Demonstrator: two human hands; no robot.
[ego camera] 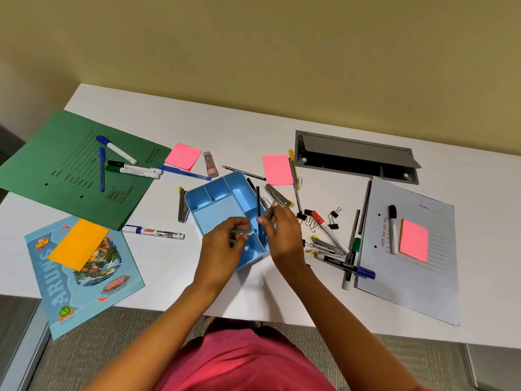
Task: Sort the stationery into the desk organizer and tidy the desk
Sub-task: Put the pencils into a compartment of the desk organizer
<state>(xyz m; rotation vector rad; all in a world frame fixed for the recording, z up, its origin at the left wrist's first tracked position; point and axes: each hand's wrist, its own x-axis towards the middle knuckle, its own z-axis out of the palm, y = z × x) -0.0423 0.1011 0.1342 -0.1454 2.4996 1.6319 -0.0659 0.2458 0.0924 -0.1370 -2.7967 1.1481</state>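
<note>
A: Status, R hand (279, 232)?
B: I read it pinching a pencil (271, 212) over the blue organizer (217, 213), long slot, bench (225, 128) centre.
A: L hand (225, 241)?
B: Fingers curled, holding nothing, over organizer's near end.

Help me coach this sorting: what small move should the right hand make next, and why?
Probably lower the pencil into the blue organizer's long slot and let go: the right hand pinches it just above that slot, where another pencil already lies.
</note>
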